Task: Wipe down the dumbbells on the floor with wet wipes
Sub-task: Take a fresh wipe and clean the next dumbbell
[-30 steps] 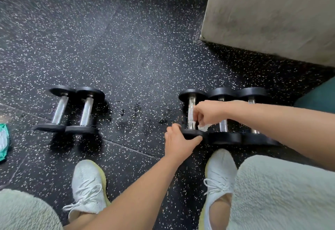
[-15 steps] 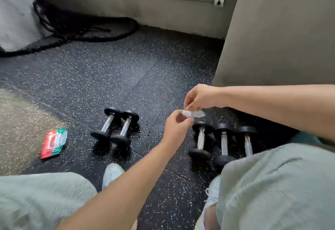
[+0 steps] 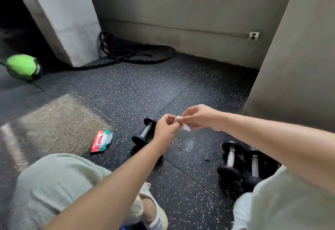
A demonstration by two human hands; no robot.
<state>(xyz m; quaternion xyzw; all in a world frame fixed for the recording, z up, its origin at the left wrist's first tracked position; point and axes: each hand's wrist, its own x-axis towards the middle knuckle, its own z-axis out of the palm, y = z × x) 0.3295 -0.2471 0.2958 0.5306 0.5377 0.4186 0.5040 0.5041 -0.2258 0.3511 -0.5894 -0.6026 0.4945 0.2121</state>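
A black speckled floor (image 3: 126, 88) fills most of the view, with a pale concrete pillar (image 3: 59, 17) standing at 11 o'clock. A green ball (image 3: 22, 67) lies at 9 o'clock near the left edge, and a black rope (image 3: 130, 53) is coiled at the pillar's foot.

At 4 o'clock two dumbbells (image 3: 231, 157) lie side by side on the floor, touching or nearly so, partly hidden by the person's right knee and forearm. Another dumbbell (image 3: 144, 132) lies just left of centre, at 9 o'clock from the left hand (image 3: 165, 130), whose wrist covers part of it.

The left hand and the right hand (image 3: 197, 117) meet near the centre, raised above the floor. The fingers of both are curled, thumb against fingertips, pinching a small crumpled white wipe (image 3: 184, 127) between them. The wipe hangs in the air over the bare strip of floor between the dumbbells, touching none of them.

A red, green and white wipe pack (image 3: 101, 141) lies flat at 8 o'clock, near the single dumbbell.
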